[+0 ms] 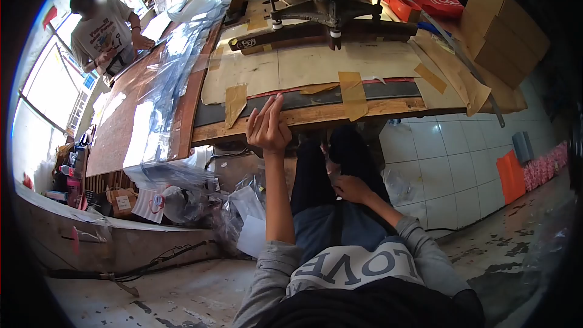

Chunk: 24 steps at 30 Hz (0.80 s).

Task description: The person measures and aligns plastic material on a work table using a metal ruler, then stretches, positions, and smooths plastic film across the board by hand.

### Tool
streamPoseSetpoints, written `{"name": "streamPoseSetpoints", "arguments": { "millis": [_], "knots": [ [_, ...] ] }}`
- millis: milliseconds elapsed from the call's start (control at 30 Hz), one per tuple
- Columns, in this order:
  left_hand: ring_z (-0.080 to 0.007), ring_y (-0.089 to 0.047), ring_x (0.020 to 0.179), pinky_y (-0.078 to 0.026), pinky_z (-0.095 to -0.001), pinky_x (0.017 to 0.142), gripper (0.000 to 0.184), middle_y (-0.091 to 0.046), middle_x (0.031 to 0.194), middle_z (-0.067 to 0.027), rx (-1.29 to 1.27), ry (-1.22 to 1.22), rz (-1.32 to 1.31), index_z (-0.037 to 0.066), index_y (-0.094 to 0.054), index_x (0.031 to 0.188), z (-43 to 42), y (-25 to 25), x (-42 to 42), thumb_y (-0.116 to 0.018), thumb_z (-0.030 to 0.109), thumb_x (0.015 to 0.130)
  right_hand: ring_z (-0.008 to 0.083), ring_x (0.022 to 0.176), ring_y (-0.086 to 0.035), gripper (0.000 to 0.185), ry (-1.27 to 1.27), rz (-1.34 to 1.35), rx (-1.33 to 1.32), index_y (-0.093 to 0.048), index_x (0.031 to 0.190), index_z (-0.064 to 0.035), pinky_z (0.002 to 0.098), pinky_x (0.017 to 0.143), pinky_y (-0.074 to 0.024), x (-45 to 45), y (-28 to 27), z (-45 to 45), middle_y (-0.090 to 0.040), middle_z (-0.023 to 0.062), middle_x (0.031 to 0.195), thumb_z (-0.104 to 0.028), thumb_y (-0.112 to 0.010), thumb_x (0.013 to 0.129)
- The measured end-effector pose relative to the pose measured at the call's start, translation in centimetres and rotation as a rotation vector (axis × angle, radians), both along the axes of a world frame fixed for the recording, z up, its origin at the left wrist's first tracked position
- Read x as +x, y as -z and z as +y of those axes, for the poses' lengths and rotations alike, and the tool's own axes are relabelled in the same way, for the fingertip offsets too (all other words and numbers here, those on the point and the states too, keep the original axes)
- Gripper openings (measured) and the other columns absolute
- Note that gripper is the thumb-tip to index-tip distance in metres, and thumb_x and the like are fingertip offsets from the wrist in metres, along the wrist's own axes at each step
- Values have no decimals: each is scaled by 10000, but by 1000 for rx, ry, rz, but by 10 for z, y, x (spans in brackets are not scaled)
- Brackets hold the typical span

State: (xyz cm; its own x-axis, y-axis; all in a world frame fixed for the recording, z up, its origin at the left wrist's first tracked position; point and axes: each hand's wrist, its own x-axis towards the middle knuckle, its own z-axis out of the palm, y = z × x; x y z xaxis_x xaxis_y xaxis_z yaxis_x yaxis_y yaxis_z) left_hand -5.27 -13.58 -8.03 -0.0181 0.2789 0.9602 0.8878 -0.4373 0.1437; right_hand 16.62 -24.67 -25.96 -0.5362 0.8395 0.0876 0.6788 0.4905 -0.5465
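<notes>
Wooden worktable [316, 112]; pale sheet [322, 64] flat on top; tan tape strips [353, 96] across dark front band [393, 89].

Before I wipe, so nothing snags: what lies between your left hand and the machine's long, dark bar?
In the head view: a thin red strip, then a pale tan board.

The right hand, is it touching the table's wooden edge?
Apart: the head view shows dark trousers between the right hand and the wooden edge.

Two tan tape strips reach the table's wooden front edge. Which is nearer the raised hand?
The left tape strip, just beside the left hand; the right tape strip lies clearly farther from it along the same edge.
</notes>
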Motion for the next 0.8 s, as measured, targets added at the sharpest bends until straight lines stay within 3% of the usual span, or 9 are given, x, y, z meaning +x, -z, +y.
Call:
{"name": "streamPoseSetpoints", "arguments": {
  "millis": [167,333,800],
  "knots": [
    [-135,-686,912,-378,-296,996,410,-728,948,-32,-66,31,-29,123,-726,1031,-7,-4,2,-413,102,766,306,840,-641,187,-41,-8,-61,-664,893,-62,421,736,-512,-30,3,-14,-643,118,873,-230,-595,848],
    [-110,-683,938,-383,-275,977,381,-727,964,-1,-69,16,-54,126,-723,1028,-9,-6,4,-432,110,783,305,839,-646,201,-67,-28,-80,-656,935,-76,410,735,-513,-39,11,-9,-650,114,898,-246,-587,854],
    [-108,-679,949,-358,-275,988,377,-726,973,12,-59,4,-70,129,-720,1023,-10,-5,6,-438,97,776,297,817,-649,226,54,-46,-58,-682,872,-120,418,714,-520,-21,9,-2,-661,98,843,-325,-586,855]
  ]
}}
